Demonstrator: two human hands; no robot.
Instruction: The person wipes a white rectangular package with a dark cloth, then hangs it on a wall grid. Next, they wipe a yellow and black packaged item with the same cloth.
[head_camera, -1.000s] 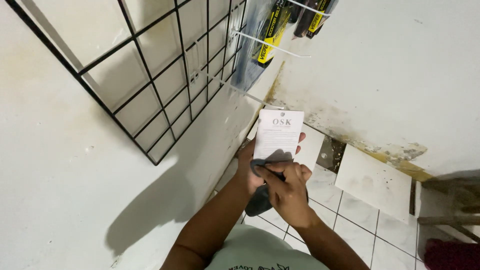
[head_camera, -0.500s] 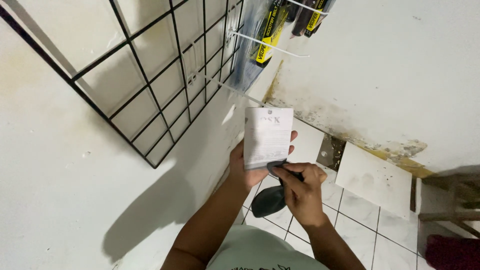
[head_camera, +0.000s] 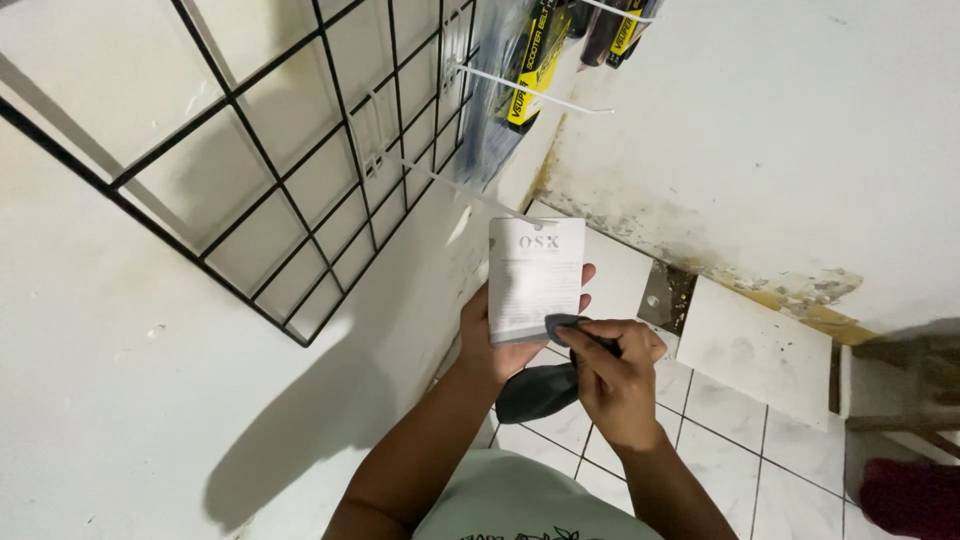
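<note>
Fingers (head_camera: 592, 345) of the right hand (head_camera: 612, 385) pinch a dark cloth (head_camera: 540, 390) against the lower edge of a white card (head_camera: 536, 277). The left hand (head_camera: 495, 335) grips the card from behind, upright, at chest height, with both forearms raised. A black wire grid (head_camera: 300, 170) leans on the wall to the left; white hooks (head_camera: 525, 85) hold packages (head_camera: 535, 55) above. Below is tiled floor (head_camera: 720, 450), with open room to the right.

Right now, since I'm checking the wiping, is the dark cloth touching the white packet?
Touching. The head view shows the right hand pressing the dark cloth against the lower edge of the white packet, with no gap.
</note>
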